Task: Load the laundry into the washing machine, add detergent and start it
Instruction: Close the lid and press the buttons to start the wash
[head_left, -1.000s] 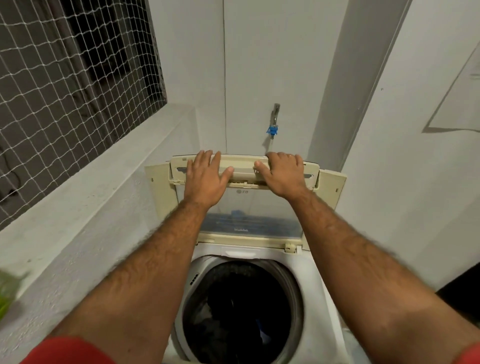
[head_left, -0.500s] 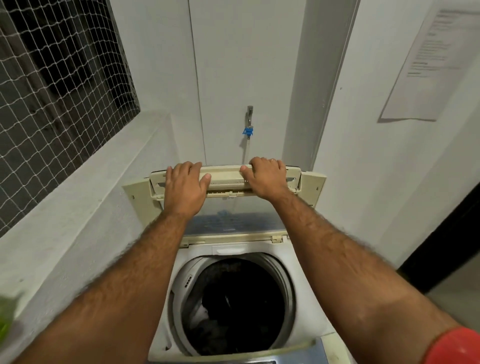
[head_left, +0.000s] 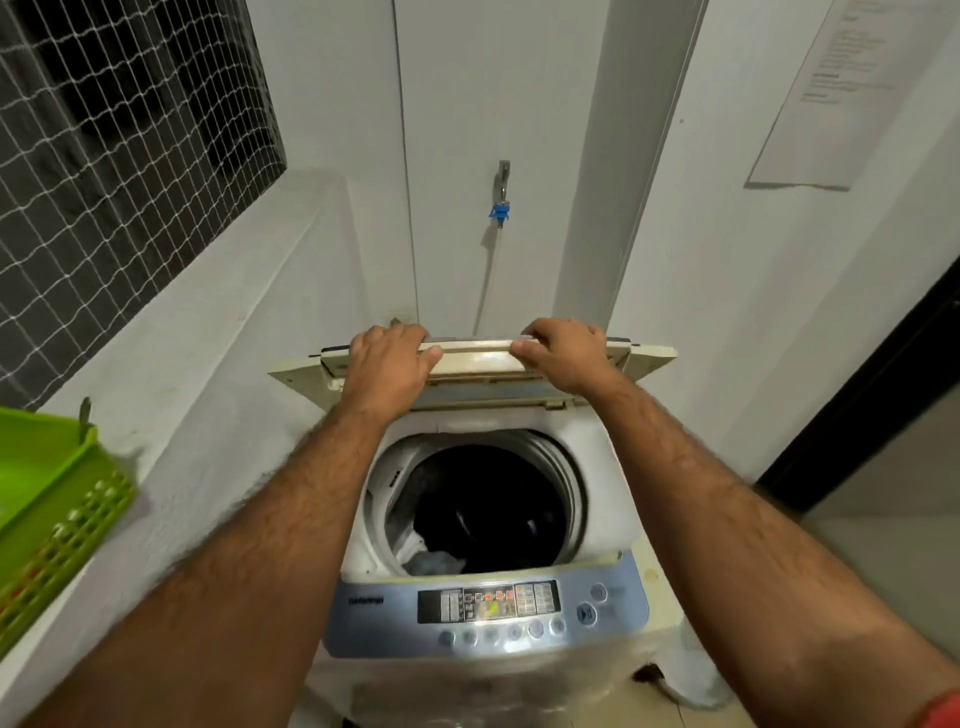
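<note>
**Both hands grip the raised lid over a loaded drum**

Both bare hands are clamped on the front edge of the cream plastic folding lid (head_left: 475, 358) of the white top-loading washing machine (head_left: 618, 467). The left hand (head_left: 387, 366) lies palm down over the left part of the edge, fingers curled over the far side and the thumb stretched along the near face toward the middle. The right hand (head_left: 563, 353) closes on the right part in the same manner, knuckles up, its thumb pointing inward toward the other thumb; the two thumbs are near each other but apart. Both forearms reach forward and slightly inward from the bottom corners of the view, almost straight, with a sliver of red sleeve (head_left: 943, 712) showing at the right.

That lid is folded and stands raised at the back of the machine, tilted toward the person, leaving the round drum opening (head_left: 488, 504) uncovered. Dark laundry (head_left: 483, 514) fills the drum, with a paler piece (head_left: 434, 561) at its near left side. Along the front of the machine runs the blue control panel (head_left: 488, 608) with a lit display and a row of round buttons.

On the grey ledge (head_left: 171, 364) to the left sits a bright green slotted plastic basket (head_left: 47, 509). Behind the machine a metal wall tap with a blue fitting (head_left: 501, 208) feeds a pale hose running down.
</note>
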